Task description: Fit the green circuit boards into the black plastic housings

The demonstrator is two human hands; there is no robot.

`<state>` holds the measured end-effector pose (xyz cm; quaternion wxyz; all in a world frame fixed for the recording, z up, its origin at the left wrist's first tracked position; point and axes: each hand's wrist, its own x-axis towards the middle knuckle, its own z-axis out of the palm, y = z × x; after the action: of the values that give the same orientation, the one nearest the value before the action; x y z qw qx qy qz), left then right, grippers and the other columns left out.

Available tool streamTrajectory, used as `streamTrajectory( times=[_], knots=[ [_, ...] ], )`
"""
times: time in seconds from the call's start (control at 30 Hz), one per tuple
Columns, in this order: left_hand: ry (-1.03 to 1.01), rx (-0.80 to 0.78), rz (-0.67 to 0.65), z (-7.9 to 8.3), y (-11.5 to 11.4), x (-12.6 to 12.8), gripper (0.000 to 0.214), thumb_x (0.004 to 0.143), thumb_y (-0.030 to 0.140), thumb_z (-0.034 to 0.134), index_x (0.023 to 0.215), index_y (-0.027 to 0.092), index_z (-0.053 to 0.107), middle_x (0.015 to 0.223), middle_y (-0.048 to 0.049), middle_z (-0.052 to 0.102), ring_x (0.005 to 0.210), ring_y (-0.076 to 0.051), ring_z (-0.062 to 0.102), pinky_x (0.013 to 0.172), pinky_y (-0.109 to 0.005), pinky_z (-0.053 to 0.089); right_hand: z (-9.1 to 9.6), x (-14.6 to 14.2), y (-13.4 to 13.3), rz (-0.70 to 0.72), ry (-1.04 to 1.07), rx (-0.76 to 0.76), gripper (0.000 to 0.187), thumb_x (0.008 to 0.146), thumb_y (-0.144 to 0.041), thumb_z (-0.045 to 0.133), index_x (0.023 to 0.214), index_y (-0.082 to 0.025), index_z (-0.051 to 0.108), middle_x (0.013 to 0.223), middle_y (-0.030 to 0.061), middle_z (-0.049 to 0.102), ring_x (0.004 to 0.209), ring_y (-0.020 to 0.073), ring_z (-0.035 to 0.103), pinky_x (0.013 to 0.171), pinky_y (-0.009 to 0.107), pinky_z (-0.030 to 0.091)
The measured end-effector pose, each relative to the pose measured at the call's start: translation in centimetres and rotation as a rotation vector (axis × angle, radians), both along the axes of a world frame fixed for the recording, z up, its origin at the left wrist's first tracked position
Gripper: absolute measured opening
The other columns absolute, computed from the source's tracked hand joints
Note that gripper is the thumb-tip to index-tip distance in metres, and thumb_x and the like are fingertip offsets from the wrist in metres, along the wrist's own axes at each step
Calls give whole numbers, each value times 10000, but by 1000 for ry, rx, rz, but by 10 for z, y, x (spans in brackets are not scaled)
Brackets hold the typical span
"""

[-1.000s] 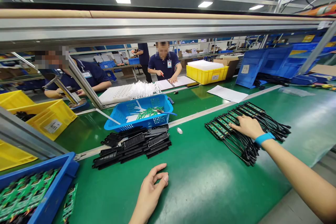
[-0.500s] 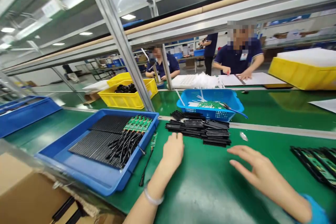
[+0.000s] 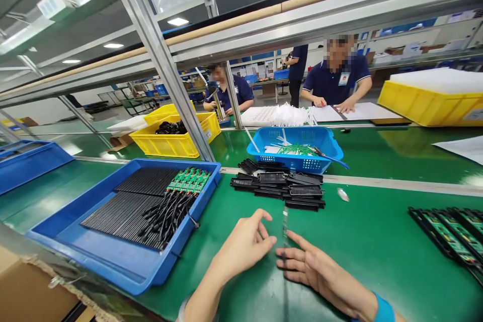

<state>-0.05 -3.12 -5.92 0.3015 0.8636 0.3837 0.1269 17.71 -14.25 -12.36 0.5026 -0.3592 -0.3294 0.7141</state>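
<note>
Above a glossy green bench [image 3: 377, 246], a loosely curled, empty left hand [image 3: 243, 242] faces a spread-fingered right hand [image 3: 320, 274]; across its fingertips runs a blurred, thin grey-and-black strip [image 3: 285, 220], grip unclear, probably best pinched by the edges.

1. A glossy green bench [image 3: 370, 256] stretches left to right here, a pale strip [image 3: 377, 182] along it.
2. Nearer side: blue tray [image 3: 162, 264] left, heaped black casings [image 3: 271, 190] mid-bench, whitish packet [image 3: 342, 194] beside them, board-filled casings [image 3: 449, 229] right.
3. Farther over: blue basket [image 3: 300, 165] behind the heap, yellow bin [image 3: 166, 146] left, white sheet [image 3: 462, 147] right.
</note>
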Motion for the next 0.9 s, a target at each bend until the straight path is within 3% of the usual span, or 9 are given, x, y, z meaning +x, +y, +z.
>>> streamTrajectory(
  times=[0.07, 0.13, 0.2, 0.3, 0.37, 0.47, 0.57, 0.73, 0.9],
  knots=[
    [66, 227, 3, -3, 14, 20, 301, 787, 128, 499, 1073, 209, 545, 869, -42, 652, 727, -183, 626, 660, -273, 477, 2, 0, -1, -99, 117, -73, 490, 772, -540, 635, 1153, -258, 512, 1075, 67, 640, 963, 201, 618, 876, 393, 466],
    [95, 355, 66, -11, 38, 37, 320, 780, 53, 455, 1059, 165, 565, 1022, -123, 622, 945, -256, 586, 797, -363, 457, 5, 3, -1, -200, 66, -121, 308, 781, -478, 659, 908, -214, 565, 863, 20, 632, 701, 123, 579, 645, 256, 479],
    [84, 379, 68, -21, 61, 50, 286, 782, 26, 439, 976, 164, 599, 1026, -131, 619, 1011, -273, 550, 877, -403, 417, 8, 8, 0, -274, -17, -156, 303, 792, -459, 657, 760, -189, 524, 671, -39, 524, 497, 54, 390, 440, 160, 319],
    [41, 366, 73, -30, 79, 55, 226, 795, 38, 450, 829, 181, 621, 896, -103, 633, 977, -262, 554, 919, -403, 388, 10, 18, 1, -323, -86, -168, 336, 802, -496, 630, 763, -192, 493, 590, -86, 364, 447, 36, 183, 388, 152, 138],
    [-4, 343, 116, -28, 78, 52, 224, 803, 52, 441, 814, 177, 627, 863, -108, 621, 976, -271, 550, 918, -411, 386, 12, 23, 1, -338, -137, -132, 321, 808, -491, 622, 791, -197, 496, 617, -82, 351, 469, 43, 173, 394, 155, 143],
    [-99, 283, 215, -22, 67, 44, 261, 820, 98, 415, 966, 158, 623, 941, -127, 594, 994, -286, 533, 881, -421, 405, 16, 27, 0, -338, -234, -53, 283, 809, -460, 627, 855, -207, 511, 651, -71, 344, 512, 64, 221, 416, 160, 212],
    [-217, 126, 252, -23, 52, 46, 328, 785, 124, 438, 1077, 163, 582, 924, -86, 583, 865, -231, 568, 777, -365, 463, 19, 28, -3, -337, -327, 17, 330, 785, -466, 644, 954, -217, 510, 694, -58, 377, 546, 80, 260, 434, 173, 261],
    [-394, -305, 125, -47, 19, 68, 301, 705, 121, 456, 985, 156, 562, 728, 0, 576, 571, -125, 573, 529, -249, 499, 22, 31, -4, -301, -535, 126, 265, 829, -422, 580, 963, -195, 551, 720, -24, 458, 609, 111, 373, 490, 206, 329],
    [-753, -824, 142, -51, -2, 69, 443, 664, 168, 643, 1086, 190, 511, 830, -7, 584, 646, -107, 555, 519, -196, 480, 14, 33, 0, -310, -643, 179, 225, 847, -325, 551, 1027, -192, 562, 852, 24, 585, 762, 157, 509, 702, 280, 430]
  ],
)
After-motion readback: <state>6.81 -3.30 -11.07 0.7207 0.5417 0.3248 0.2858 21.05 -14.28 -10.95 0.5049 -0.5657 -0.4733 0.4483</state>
